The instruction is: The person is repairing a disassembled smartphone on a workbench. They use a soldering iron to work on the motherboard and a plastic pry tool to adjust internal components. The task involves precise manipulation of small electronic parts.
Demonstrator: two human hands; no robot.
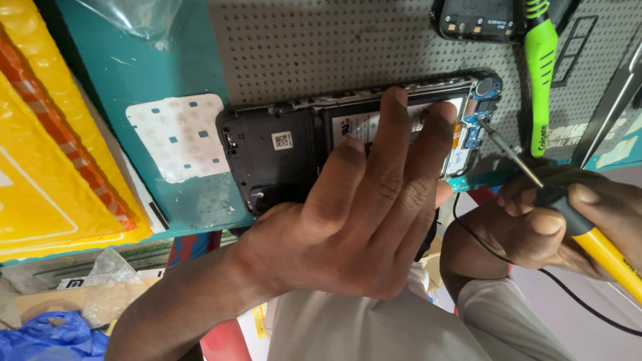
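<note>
The right hand (562,220) closes its grip on a yellow screwdriver (588,237), tip at the opened phone (281,157)'s small board. The left hand (361,220) presses flat, holding nothing. The phone lies near the desk (301,47)'s front edge; a slip could gouge the board.

Just one view here – head cam looking steeply down, really close in on the opened phone (354,144) – no second angle.
</note>
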